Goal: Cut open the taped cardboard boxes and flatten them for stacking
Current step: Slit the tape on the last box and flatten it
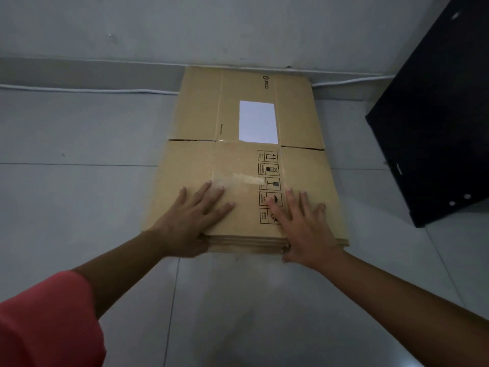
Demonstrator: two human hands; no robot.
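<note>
A flattened brown cardboard box (246, 123) lies on top of a low stack of flat cardboard on the tiled floor, its far end against the wall. It carries a white label (258, 121), printed handling symbols and a strip of clear tape. My left hand (195, 218) lies flat on the near left part of the top sheet, fingers spread and straight. On the near right part, my right hand (304, 226) presses down the same way, its thumb at the stack's front edge. No cutting tool is in view.
Grey floor tiles (79, 207) surround the stack. A white cable (79, 90) runs along the foot of the wall. A black board or cabinet panel (439, 123) stands at the right, close to the stack's far right corner.
</note>
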